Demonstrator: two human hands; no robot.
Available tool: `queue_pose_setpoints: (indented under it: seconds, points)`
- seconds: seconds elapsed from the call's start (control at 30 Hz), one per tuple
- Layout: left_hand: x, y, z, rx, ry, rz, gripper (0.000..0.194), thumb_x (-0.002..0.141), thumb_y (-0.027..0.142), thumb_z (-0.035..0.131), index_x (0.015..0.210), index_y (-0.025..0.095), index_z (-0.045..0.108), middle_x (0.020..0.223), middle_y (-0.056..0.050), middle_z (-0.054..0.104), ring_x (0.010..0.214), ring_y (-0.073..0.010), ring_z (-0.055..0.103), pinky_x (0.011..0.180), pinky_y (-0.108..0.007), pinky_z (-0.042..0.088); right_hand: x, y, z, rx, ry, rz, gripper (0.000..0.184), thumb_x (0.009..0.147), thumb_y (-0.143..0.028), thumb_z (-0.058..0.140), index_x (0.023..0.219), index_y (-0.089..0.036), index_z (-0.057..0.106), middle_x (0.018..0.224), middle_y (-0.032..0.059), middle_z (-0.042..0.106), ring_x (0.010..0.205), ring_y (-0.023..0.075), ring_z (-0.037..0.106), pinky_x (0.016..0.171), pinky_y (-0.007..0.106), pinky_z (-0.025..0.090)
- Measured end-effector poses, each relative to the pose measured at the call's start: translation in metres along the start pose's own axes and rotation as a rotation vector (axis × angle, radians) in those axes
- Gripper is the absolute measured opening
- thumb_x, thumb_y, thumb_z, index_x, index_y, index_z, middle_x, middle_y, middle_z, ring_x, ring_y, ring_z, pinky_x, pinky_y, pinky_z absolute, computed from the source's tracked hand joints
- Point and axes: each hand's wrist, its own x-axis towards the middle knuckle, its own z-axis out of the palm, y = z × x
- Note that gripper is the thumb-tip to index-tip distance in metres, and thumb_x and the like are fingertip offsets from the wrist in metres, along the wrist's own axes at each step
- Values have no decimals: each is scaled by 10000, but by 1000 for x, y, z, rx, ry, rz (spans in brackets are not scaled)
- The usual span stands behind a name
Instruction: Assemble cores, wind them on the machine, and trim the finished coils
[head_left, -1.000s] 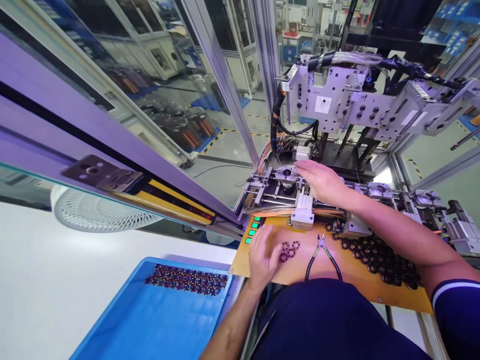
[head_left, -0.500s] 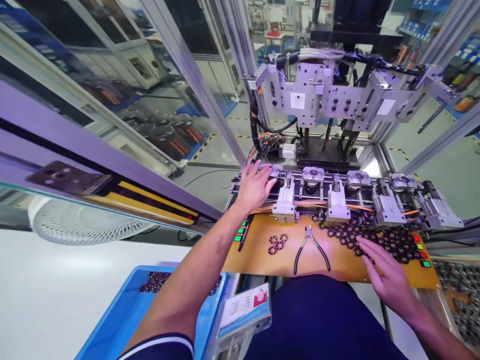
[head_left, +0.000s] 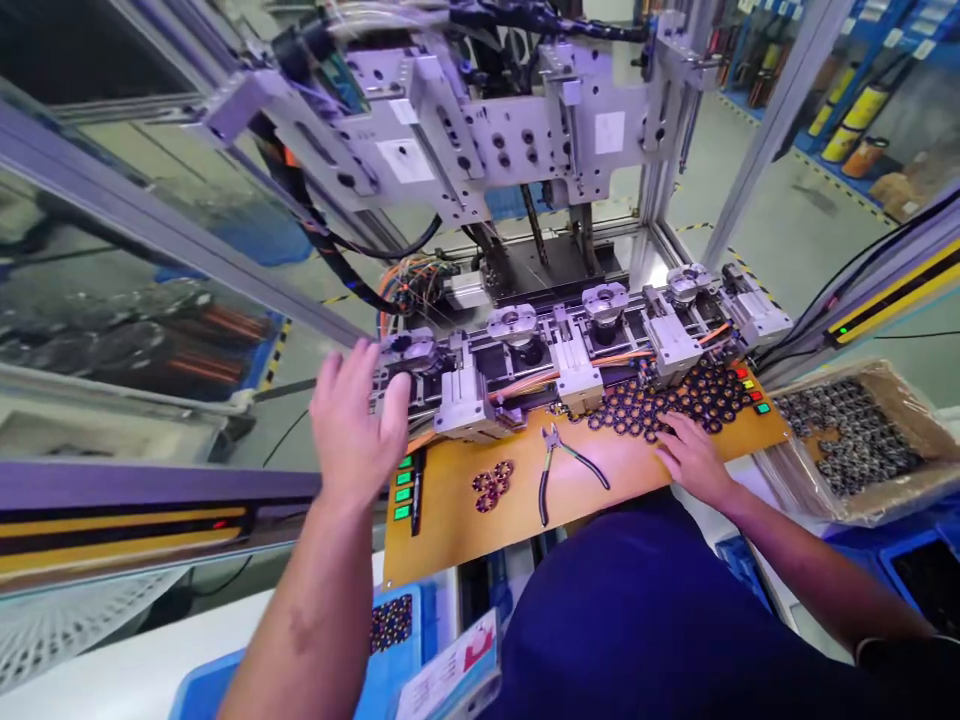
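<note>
- Fingers (head_left: 349,365) of the left hand (head_left: 352,430) stand spread, the grip open and holding nothing. They hover near the leftmost round fixture (head_left: 409,350), and the hand's heel is just in front of it.
- Right hand (head_left: 694,460) lies palm down at the near edge of a heap of dark rings (head_left: 660,405). Its grip is loose and its fingertips rest on the rings, with no ring clearly pinched.
- Heap covers the right part of an orange panel (head_left: 480,530), just in front of the machine.
- Small cluster of rings (head_left: 491,485) sits left of centre on the panel, well apart from the heap.
- Diagonal cutters (head_left: 555,480) with dark handles lie between the cluster and the heap, their handles spread.
- Green indicator lights (head_left: 403,490) run along the panel's left end, beside a slim black tool (head_left: 415,490).
- Three more round fixtures (head_left: 604,305) continue the row along the machine's rail, with pneumatic slides (head_left: 465,395) between them.
- Drilled aluminium plate assembly (head_left: 465,130) stands above the row.
- Cardboard box (head_left: 847,440) at right holds many rings; a blue tray (head_left: 390,625) at lower left holds more.
</note>
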Motion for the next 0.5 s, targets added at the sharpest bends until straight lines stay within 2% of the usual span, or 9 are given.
queue_pose_setpoints:
  seconds: [0.07, 0.13, 0.23, 0.33, 0.43, 0.5]
  points:
    - [-29, 23, -11, -130, 133, 2, 454, 936, 356, 515, 1345, 160, 532, 1376, -82, 590, 1342, -294, 464, 1130, -535, 354, 2, 0, 6, 6, -9, 2, 183, 879, -173, 565, 981, -147, 714, 1290, 180, 599, 1277, 343, 498, 1010, 557, 466]
    - [-61, 46, -16, -272, 133, 27, 424, 911, 288, 555, 1330, 221, 555, 1339, -63, 618, 1286, -267, 529, 1123, -488, 393, 4, -2, 9, 20, -13, 0, 186, 885, -145, 535, 935, -145, 715, 1312, 195, 584, 1290, 361, 483, 987, 593, 459]
    - [-97, 78, -13, -453, -7, 48, 381, 872, 225, 608, 1253, 232, 612, 1235, -78, 678, 1165, -260, 623, 1040, -462, 485, 11, -15, 4, 65, -4, -22, 246, 898, -105, 470, 881, -136, 714, 1260, 222, 610, 1264, 371, 505, 939, 623, 470]
    - [-111, 102, -5, -637, -233, 32, 301, 872, 241, 616, 1169, 220, 662, 1070, -75, 745, 973, -234, 707, 895, -399, 578, 25, -47, -15, 185, 1, -95, 201, 897, -140, 517, 897, -174, 715, 1257, 177, 618, 1264, 320, 514, 970, 565, 488]
    - [-109, 119, -3, -879, -433, -17, 354, 885, 329, 607, 1212, 200, 646, 1025, -80, 761, 885, -222, 731, 803, -351, 608, 44, -92, -36, 546, 20, -181, 137, 863, -150, 617, 919, -235, 708, 1286, 105, 607, 1240, 263, 542, 1026, 501, 476]
    - [-106, 124, -6, -972, -448, -58, 358, 892, 369, 595, 1203, 203, 657, 1041, -87, 760, 902, -231, 733, 791, -347, 610, 56, -116, -44, 781, 2, -223, 185, 847, -130, 647, 970, -258, 697, 1298, 92, 596, 1223, 252, 555, 1028, 488, 473]
